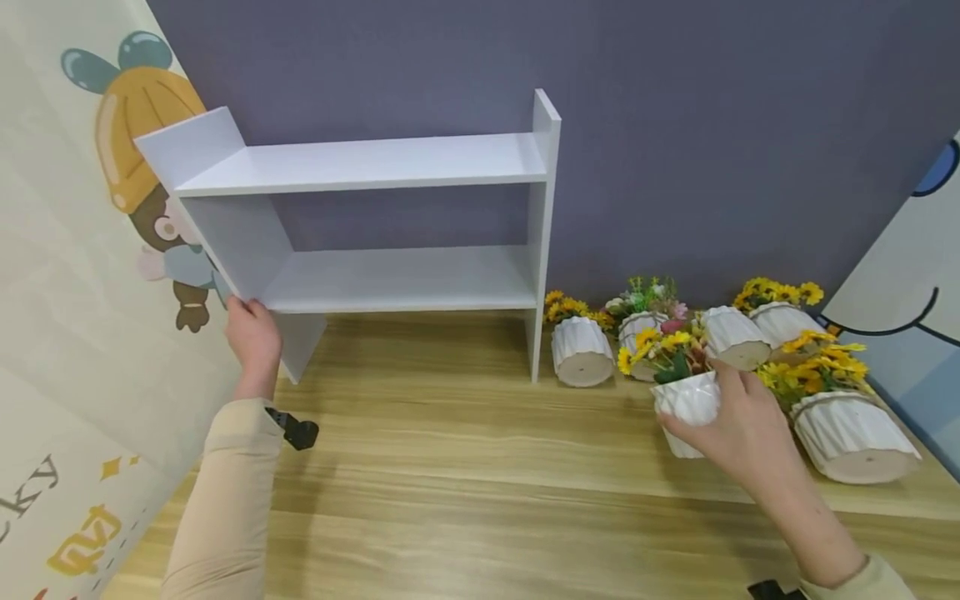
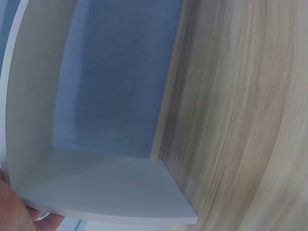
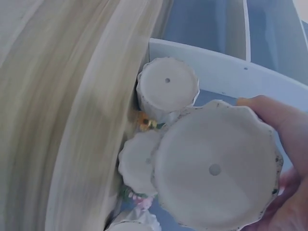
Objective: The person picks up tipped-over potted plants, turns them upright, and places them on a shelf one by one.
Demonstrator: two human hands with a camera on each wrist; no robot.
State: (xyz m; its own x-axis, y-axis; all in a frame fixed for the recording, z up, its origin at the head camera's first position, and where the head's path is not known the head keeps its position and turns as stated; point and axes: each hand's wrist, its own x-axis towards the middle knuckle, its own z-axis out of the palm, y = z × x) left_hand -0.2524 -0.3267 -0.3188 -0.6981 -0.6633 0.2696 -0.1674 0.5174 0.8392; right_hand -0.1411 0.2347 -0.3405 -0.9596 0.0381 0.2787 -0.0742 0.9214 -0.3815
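A white two-tier shelf rack (image 1: 405, 279) stands on the wooden table, against the dark wall panel. My left hand (image 1: 255, 337) holds the front edge of its left side panel, level with the lower board; in the left wrist view only some fingers (image 2: 14, 207) show at the corner. My right hand (image 1: 750, 429) grips a ribbed white flower pot (image 1: 688, 404) with yellow and pink artificial flowers (image 1: 671, 350), thumb at the near side and fingers behind the rim. Its round underside with a small central hole (image 3: 215, 169) faces the right wrist camera.
Several more white flower pots lie tipped on their sides right of the rack, bases toward me, including one beside the rack (image 1: 582, 354) and one at far right (image 1: 855, 437). A cartoon-printed wall (image 1: 75, 292) borders the left side. The wooden table (image 1: 450, 483) runs across the front.
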